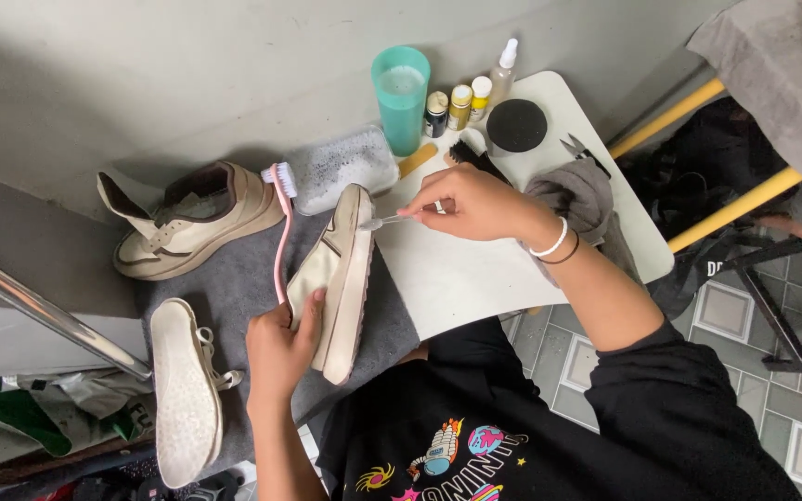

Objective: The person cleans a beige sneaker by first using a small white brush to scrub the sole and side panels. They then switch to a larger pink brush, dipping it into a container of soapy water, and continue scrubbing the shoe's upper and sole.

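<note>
Right-hand fingers [438, 206] pinch a small brush [384, 221] at the shoe [338, 278]; left-hand fingers [303, 315] clasp that shoe, tilted on edge on the grey mat [234, 288]. Pressing harder could make the shoe slip sideways.

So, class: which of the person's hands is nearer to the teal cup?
Right. The right hand, holding a small brush, is just below and right of the teal cup; the left hand grips the cream sneaker much farther down.
</note>
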